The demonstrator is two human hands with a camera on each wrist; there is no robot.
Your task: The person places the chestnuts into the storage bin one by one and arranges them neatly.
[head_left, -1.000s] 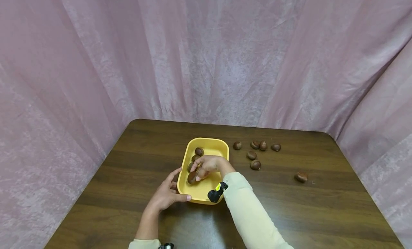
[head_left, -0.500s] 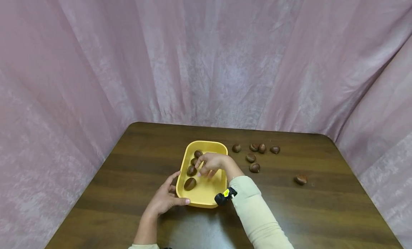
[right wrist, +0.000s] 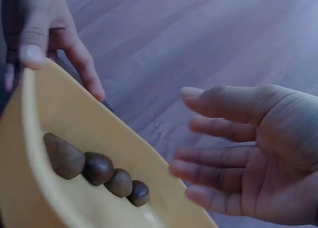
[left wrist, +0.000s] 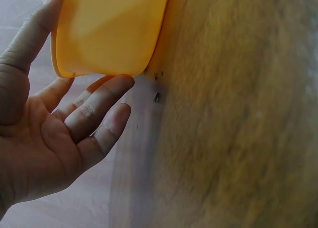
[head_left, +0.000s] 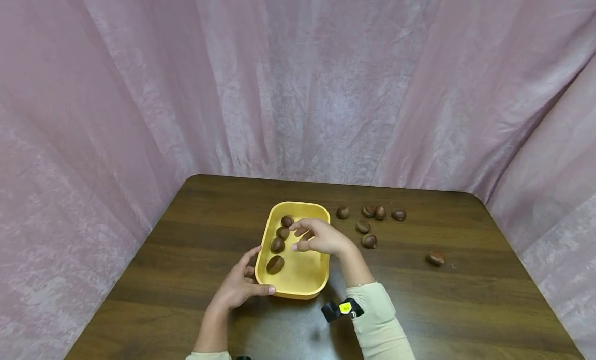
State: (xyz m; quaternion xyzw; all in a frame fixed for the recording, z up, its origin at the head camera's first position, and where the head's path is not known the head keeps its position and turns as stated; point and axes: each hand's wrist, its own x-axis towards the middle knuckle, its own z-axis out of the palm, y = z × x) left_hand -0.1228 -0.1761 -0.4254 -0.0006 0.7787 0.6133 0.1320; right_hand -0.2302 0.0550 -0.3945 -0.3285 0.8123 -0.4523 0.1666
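A yellow plastic box (head_left: 303, 273) sits on the table, its near left corner held between the thumb and fingers of my left hand (head_left: 235, 287). The left wrist view has that hand's fingertips against the box (left wrist: 107, 34). Several brown chestnuts lie in a row along the box's left inner wall, the nearest chestnut (head_left: 275, 264) being the largest. Above the box's right half is my right hand (head_left: 323, 238), fingers loosely spread and holding nothing. From the right wrist, the row's large chestnut (right wrist: 64, 156) shows beside the right hand (right wrist: 248, 153).
Right of the box, several loose chestnuts are scattered, among them a close pair with one chestnut (head_left: 380, 212) upright. Another chestnut (head_left: 436, 258) lies apart farther right. Pink curtains (head_left: 298, 91) hang behind the brown wooden table (head_left: 186, 277).
My right hand has let go of the large chestnut at the near end of the row, then risen and drawn back to the right. My left hand keeps its hold on the box.
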